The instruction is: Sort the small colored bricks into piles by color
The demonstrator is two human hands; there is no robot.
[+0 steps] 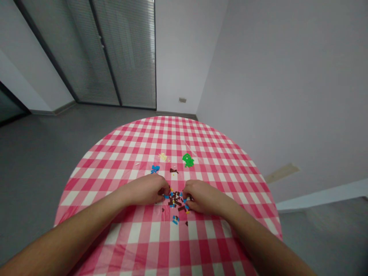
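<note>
A mixed pile of small brown, blue, yellow and white building bricks (174, 199) lies between my two hands. At the left side of the pile is my left hand (149, 188), its fingers curled down and drawn together by some blue pieces. Its fingertips are partly hidden, so what it grips is too small to make out. My right hand (202, 196) rests at the pile's right side with thumb and forefinger bent in around small pieces, which I cannot tell apart. Just below the pile sits a little blue cluster (175, 219), with a single brown piece (186, 223) to its right.
Sorted heaps lie beyond my hands: pale yellow pieces (163, 157), green pieces (188, 160), blue pieces (155, 168) and brown pieces (173, 171). A red-and-white checked cloth (230, 176) covers the round table. A wall (287, 96) stands close on the right.
</note>
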